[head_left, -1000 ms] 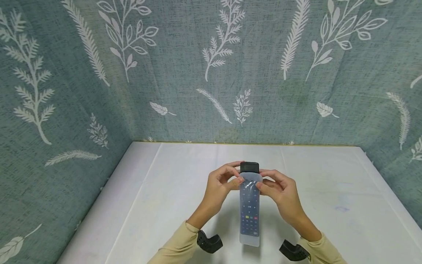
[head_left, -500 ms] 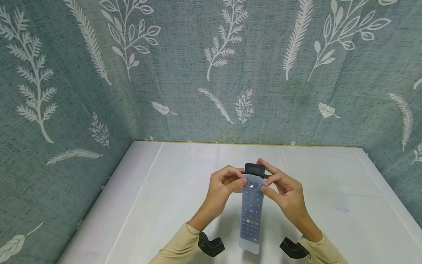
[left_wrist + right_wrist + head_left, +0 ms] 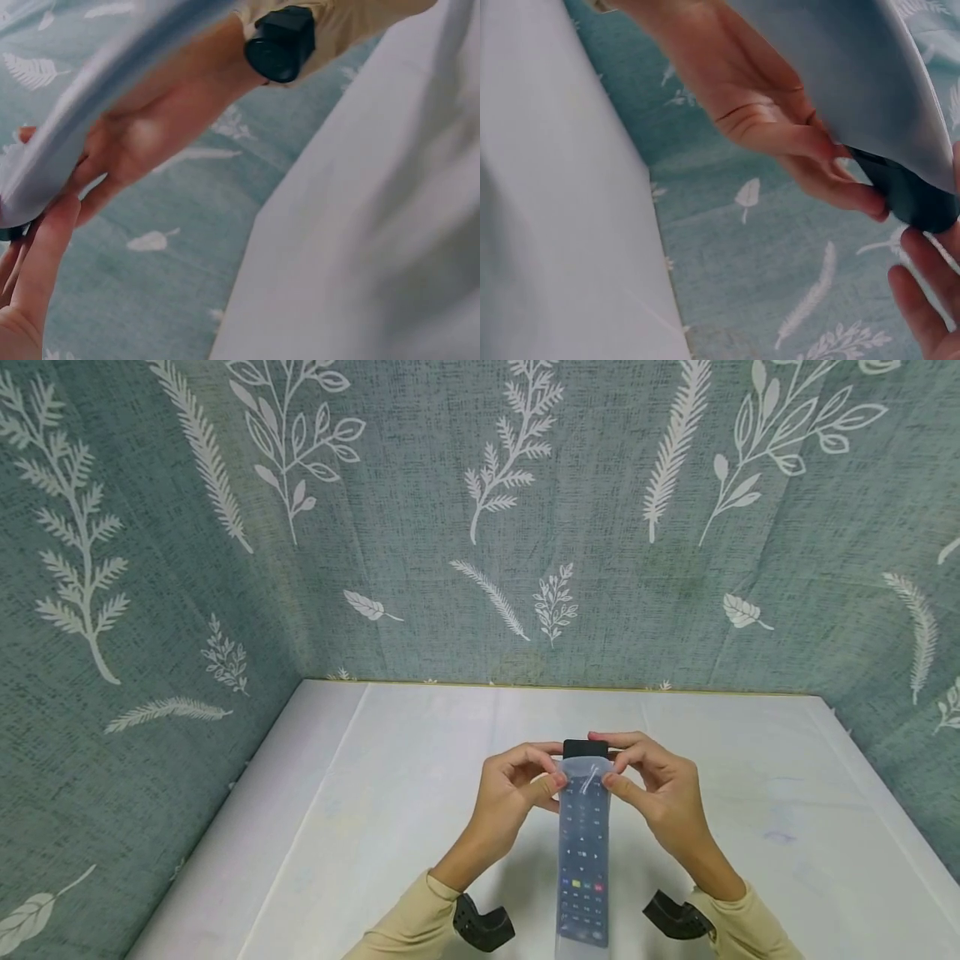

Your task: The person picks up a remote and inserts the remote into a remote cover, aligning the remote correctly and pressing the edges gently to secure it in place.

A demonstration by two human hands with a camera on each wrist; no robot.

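Observation:
A dark remote control (image 3: 585, 749) with rows of buttons lies inside a translucent plastic sleeve (image 3: 583, 935), its black top end sticking out of the sleeve's mouth. My left hand (image 3: 506, 795) pinches the left edge near that mouth between thumb and fingers. On the opposite edge, my right hand (image 3: 665, 787) pinches the sleeve, with a fingertip at the remote's black end. The sleeve's lower end runs to the bottom of the head view. In the right wrist view the black end (image 3: 911, 191) shows between both hands' fingers; the left wrist view shows the sleeve (image 3: 71, 139) edge-on.
A white-covered table (image 3: 390, 793) spreads under the hands. Green leaf-patterned cloth (image 3: 420, 527) walls its back and sides. Each wrist carries a black camera, such as the left wrist camera (image 3: 483, 925).
The sleeved remote has shifted right and toward me, after tilting briefly. My right fingers re-gripped at the mouth, and less of the black end now shows above it.

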